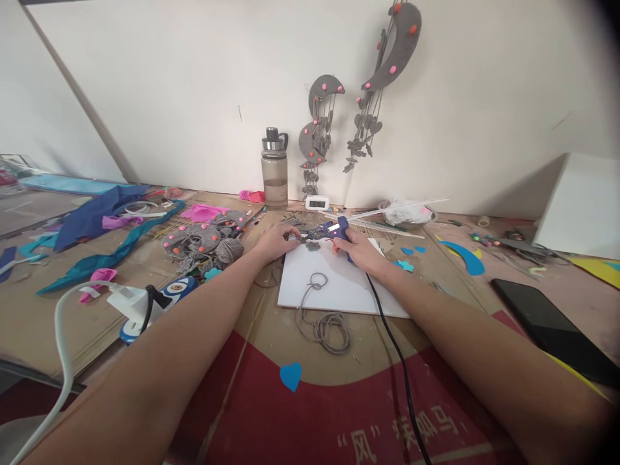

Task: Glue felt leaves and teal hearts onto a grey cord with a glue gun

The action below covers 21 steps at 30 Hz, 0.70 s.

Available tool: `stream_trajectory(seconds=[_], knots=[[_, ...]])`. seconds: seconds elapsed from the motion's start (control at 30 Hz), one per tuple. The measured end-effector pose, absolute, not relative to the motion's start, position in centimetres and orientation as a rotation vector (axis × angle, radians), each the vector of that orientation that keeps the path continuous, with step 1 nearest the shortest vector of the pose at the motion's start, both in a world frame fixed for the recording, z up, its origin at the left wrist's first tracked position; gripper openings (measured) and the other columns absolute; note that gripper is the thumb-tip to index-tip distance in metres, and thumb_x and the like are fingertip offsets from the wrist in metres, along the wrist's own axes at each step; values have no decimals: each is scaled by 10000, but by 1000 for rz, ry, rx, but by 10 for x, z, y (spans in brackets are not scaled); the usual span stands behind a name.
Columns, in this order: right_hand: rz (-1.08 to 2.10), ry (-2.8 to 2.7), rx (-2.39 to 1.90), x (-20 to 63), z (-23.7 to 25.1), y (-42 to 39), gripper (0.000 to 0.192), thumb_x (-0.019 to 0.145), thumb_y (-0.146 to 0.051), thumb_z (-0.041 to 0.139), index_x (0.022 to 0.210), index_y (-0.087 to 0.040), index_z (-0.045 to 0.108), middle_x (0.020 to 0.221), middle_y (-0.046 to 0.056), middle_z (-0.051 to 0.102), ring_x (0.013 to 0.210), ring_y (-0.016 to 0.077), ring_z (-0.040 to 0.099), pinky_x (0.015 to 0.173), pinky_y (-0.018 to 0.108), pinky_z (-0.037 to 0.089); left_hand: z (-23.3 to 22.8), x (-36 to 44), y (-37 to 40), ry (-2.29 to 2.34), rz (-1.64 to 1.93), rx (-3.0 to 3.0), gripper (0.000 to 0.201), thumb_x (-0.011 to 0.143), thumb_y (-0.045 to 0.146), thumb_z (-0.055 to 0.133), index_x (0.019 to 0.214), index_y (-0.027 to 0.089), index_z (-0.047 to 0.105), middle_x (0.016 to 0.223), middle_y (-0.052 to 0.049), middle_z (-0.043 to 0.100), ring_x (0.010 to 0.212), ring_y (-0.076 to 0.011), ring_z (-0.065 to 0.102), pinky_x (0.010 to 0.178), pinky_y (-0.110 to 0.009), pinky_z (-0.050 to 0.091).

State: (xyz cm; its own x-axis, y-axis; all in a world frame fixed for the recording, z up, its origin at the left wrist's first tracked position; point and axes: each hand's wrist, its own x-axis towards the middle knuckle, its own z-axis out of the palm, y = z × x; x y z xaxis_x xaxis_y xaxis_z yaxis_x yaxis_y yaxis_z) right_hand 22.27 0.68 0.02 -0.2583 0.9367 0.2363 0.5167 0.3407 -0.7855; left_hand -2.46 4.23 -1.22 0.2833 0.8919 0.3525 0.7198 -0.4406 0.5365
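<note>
the right hand [361, 250] is closed around a blue hot glue gun [334, 230], nozzle pointing left toward a small grey felt piece [312, 245] at the far edge of a white board [339, 284]. the left hand [277, 240] rests at that same edge, fingers curled down onto the felt piece, pinching or pressing it. the gun's black cord [392, 342] runs back along the right forearm across the desk [242, 336], which is covered in brown and red cardboard.

a loose coil of grey yarn [327, 320] lies partly on the board and partly off its near edge, between the two arms. a blue paper heart [290, 375] sits nearer, on the red cardboard. just left of the left hand are a grey yarn ball [229, 250] and grey felt discs with pink dots [194, 240]. behind the hands stand a water bottle [274, 169] and a small digital clock [317, 203] against the wall, where grey felt moon hangings [387, 58] are fixed. a black phone [552, 329] lies well to the right; a white power strip [126, 300] sits to the left with teal and blue fabric strips [111, 252] beyond it.
</note>
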Motion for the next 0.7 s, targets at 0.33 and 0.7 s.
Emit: stream_trajectory(seconds=[0.33,0.7], knots=[[770,-1877,-1298,224,4,4,247,809,-399,468,717,-192,565,765,28,646,693,156,509,676,301,365,-5,-23,36,1514,817,2311,263,735,332,592,951,222,694,1078,-37,660,1022,-229,546,927,-370,441],[770,-1876,-1282,220,4,4,253,808,-415,468,755,-190,571,778,30,653,683,159,495,666,311,359,-4,-21,36,1530,820,2302,264,726,337,593,945,232,696,1059,-28,661,1026,-230,547,933,-365,442]])
